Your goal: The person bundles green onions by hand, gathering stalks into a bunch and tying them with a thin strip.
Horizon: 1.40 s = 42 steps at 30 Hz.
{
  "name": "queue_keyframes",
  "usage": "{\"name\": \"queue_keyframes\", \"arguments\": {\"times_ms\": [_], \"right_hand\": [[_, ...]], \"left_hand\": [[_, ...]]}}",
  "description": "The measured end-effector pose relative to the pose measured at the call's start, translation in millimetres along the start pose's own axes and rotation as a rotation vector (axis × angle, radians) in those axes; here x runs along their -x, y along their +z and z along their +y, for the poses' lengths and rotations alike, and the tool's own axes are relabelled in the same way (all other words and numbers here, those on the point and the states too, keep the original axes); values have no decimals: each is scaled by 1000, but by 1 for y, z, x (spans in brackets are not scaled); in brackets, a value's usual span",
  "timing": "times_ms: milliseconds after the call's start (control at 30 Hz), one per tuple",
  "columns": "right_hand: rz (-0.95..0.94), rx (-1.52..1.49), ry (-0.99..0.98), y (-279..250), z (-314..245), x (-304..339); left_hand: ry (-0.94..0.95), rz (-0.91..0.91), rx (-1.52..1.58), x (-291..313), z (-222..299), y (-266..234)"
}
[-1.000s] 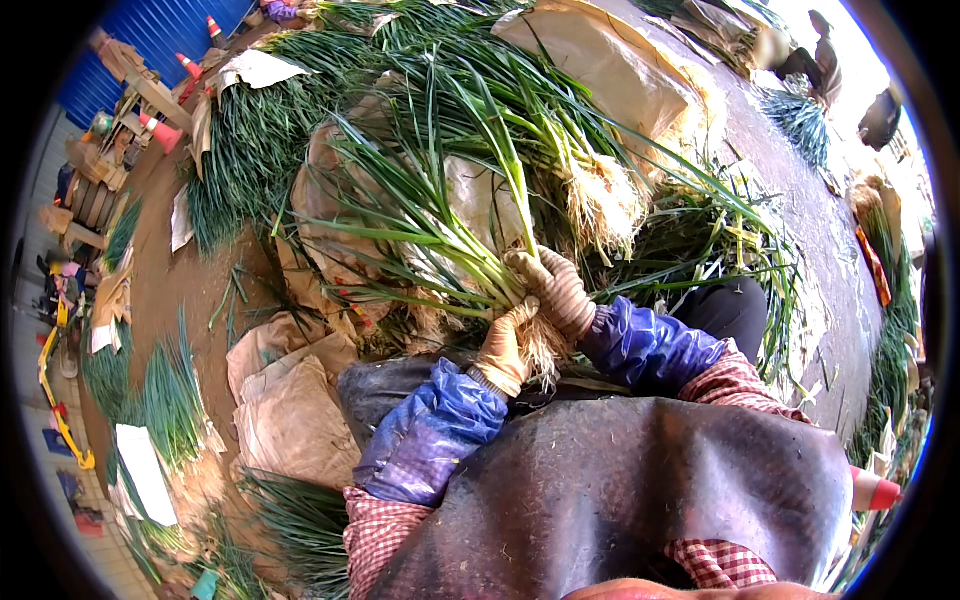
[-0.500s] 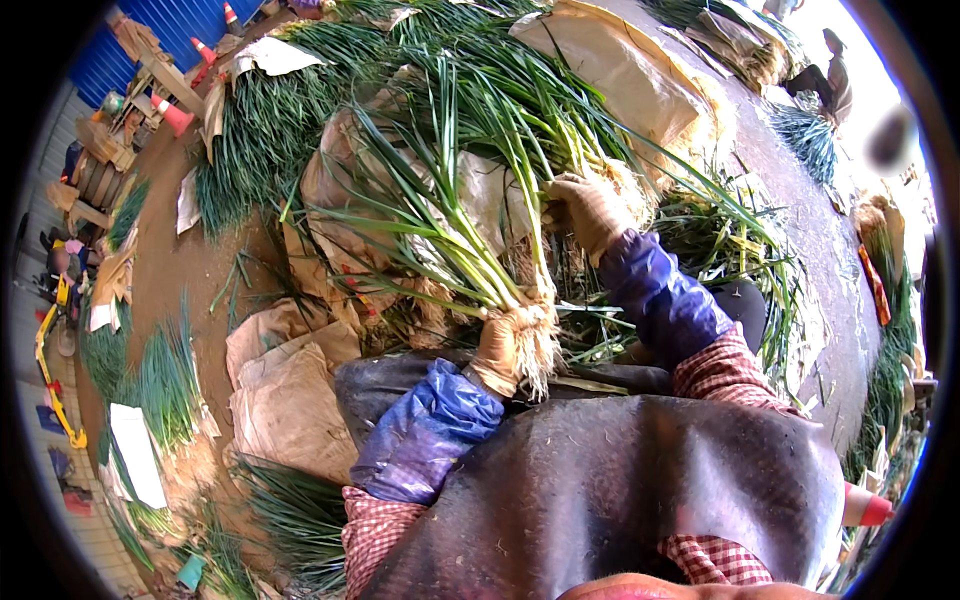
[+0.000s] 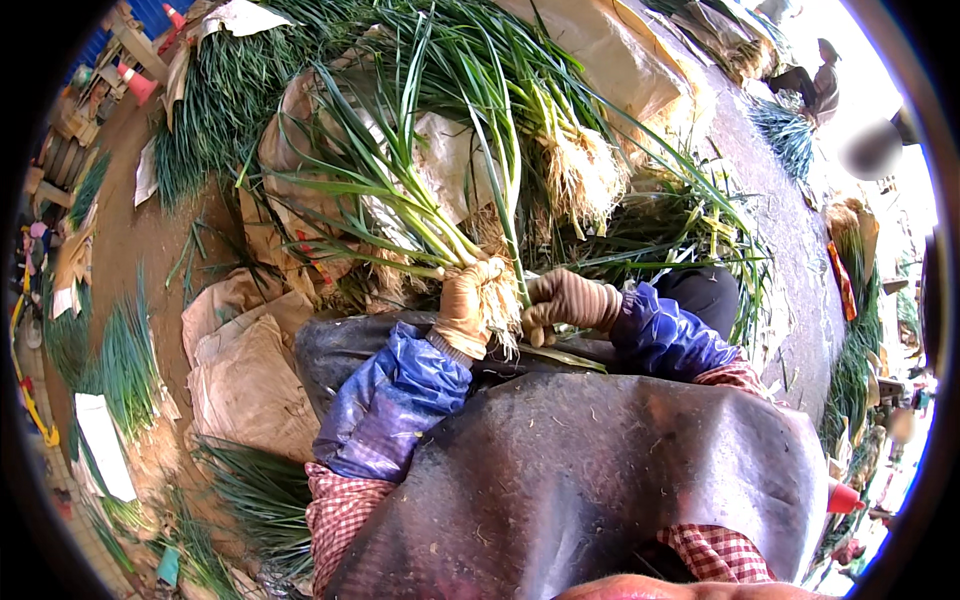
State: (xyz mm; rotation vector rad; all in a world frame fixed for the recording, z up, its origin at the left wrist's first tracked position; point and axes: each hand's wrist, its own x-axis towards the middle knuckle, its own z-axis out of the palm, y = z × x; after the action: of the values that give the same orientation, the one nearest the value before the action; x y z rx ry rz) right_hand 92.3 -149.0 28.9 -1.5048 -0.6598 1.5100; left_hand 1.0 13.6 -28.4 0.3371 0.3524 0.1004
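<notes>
My left hand (image 3: 468, 306), in a tan glove, is closed around the root end of a bunch of green onions (image 3: 428, 205). Their leaves fan up and away, and pale stringy roots hang beside the glove. Close on its right, my right hand (image 3: 572, 303), in a striped brownish glove, has its fingers curled at the base of a green onion stalk (image 3: 512, 215); the exact grip is partly hidden. Beyond both hands lies a heap of green onions (image 3: 545, 110) with its roots (image 3: 582, 182) toward me. A dark apron (image 3: 560, 470) covers my lap.
Loose leaves (image 3: 690, 235) lie to the right of the heap. Beige sacking (image 3: 250, 385) is at my left, and a larger sheet (image 3: 625, 60) lies at the back. More green onion piles (image 3: 235, 100) stand far left. Another person (image 3: 824, 85) is at the far right.
My right hand has come down from the roots of the heap to beside my left hand. The left hand keeps its hold on the bunch. The whole view has shifted slightly.
</notes>
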Motion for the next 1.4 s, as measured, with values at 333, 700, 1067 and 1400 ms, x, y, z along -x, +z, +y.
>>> {"name": "queue_keyframes", "arguments": {"times_ms": [333, 700, 1067, 1400], "right_hand": [[168, 566, -195, -46, 24, -2], [578, -127, -228, -37, -33, -23], [670, -168, -107, -19, -33, 2], [232, 1420, 366, -42, 22, 7]], "left_hand": [[74, -27, -197, -9, 12, 1], [167, 110, -255, -4, 6, 6], [-92, -63, -61, -4, 3, -1], [-1, -5, -186, -4, 8, 0]]}}
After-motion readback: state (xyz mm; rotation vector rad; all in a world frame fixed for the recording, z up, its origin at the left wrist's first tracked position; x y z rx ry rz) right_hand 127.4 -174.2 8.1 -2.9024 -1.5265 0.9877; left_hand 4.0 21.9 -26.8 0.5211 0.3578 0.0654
